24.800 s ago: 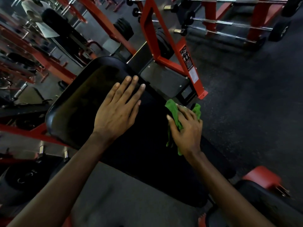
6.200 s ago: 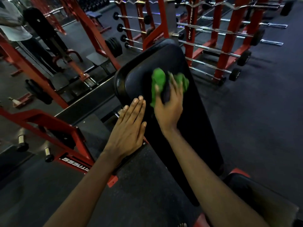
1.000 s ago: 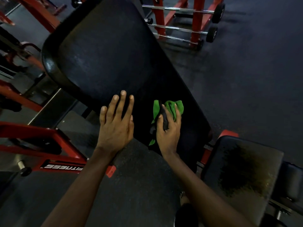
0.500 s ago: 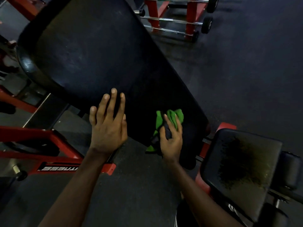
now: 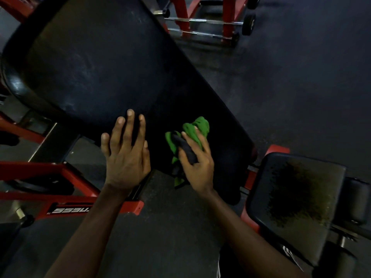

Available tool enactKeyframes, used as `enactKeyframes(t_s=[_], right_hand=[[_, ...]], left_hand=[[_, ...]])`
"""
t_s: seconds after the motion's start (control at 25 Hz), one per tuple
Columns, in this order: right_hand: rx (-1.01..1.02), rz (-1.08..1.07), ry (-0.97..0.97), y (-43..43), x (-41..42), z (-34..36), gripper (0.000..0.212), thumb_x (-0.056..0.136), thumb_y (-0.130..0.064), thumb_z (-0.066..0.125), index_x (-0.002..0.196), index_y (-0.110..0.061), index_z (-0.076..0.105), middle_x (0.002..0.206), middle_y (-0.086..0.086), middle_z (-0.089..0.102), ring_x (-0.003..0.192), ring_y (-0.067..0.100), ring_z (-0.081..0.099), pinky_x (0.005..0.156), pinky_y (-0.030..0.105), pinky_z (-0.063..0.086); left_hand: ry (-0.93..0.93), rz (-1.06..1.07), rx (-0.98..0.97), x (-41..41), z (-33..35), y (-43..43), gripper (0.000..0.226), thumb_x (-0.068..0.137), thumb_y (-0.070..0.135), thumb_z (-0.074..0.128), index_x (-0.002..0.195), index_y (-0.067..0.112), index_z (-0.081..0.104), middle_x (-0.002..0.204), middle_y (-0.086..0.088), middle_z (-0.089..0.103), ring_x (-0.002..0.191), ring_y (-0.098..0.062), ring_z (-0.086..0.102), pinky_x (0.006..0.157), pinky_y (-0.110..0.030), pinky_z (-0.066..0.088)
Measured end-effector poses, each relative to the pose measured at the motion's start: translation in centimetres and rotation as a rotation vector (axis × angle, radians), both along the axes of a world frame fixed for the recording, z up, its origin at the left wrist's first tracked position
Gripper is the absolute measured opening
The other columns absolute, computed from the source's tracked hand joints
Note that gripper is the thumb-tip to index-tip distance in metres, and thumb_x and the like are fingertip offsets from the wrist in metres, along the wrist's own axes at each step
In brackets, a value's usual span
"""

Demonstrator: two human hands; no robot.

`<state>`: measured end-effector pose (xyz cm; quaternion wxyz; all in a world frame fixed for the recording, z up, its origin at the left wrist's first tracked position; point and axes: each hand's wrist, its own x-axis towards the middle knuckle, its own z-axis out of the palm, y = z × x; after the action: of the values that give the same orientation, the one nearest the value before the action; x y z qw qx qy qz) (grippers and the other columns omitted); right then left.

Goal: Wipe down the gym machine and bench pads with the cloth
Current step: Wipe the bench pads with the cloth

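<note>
Dark gym floor [image 5: 301, 97] surrounds one black pad [image 5: 104, 63]. Near its lower end, the left hand [image 5: 126, 157] lies flat, fingers spread; beside it the right hand [image 5: 195, 163] clutches one green cloth [image 5: 197, 126] against the pad.

Back pad [image 5: 104, 63] is showing smooth black vinyl, shining faintly upper left; green cloth [image 5: 195, 127] looking soft, matt; frame [image 5: 66, 175] gleaming painted red metal
</note>
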<state>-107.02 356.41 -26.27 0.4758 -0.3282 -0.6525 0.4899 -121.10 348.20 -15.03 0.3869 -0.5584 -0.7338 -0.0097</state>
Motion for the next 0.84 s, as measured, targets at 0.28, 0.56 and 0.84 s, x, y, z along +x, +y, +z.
enactKeyframes(t_s=[0.28, 0.56, 0.84], right_hand=[[-0.224, -0.261, 0.033, 0.1, -0.7, 0.7, 0.038, 0.095, -0.013, 0.068, 0.133, -0.013, 0.065, 0.146, 0.005, 0.054, 0.138, 0.008, 0.047, 0.112, 0.034, 0.044], [0.029, -0.068, -0.055, 4.2, -1.2, 1.8, 0.043, 0.098, -0.025, 0.064, 0.140, -0.017, 0.059, 0.153, 0.000, 0.045, 0.145, 0.013, 0.040, 0.116, 0.035, 0.039], [-0.166, -0.280, 0.005, 8.7, -3.1, 4.2, 0.038, 0.099, -0.030, 0.063, 0.135, -0.017, 0.063, 0.146, 0.000, 0.054, 0.135, 0.003, 0.046, 0.109, 0.025, 0.044]], left_hand=[[-0.127, 0.038, -0.028, 1.3, 0.7, -0.1, 0.056, 0.103, 0.023, 0.038, 0.157, 0.010, 0.029, 0.162, -0.012, 0.027, 0.155, -0.018, 0.002, 0.123, -0.039, -0.007], [-0.209, -0.169, -0.207, 3.4, 1.5, 3.4, 0.058, 0.096, 0.013, 0.044, 0.153, 0.005, 0.036, 0.159, -0.011, 0.035, 0.150, -0.023, 0.027, 0.125, -0.039, 0.015], [-0.055, -0.136, -0.343, 2.9, 0.3, 3.4, 0.058, 0.095, 0.019, 0.043, 0.152, 0.010, 0.040, 0.159, -0.009, 0.036, 0.150, -0.024, 0.027, 0.124, -0.039, 0.018]])
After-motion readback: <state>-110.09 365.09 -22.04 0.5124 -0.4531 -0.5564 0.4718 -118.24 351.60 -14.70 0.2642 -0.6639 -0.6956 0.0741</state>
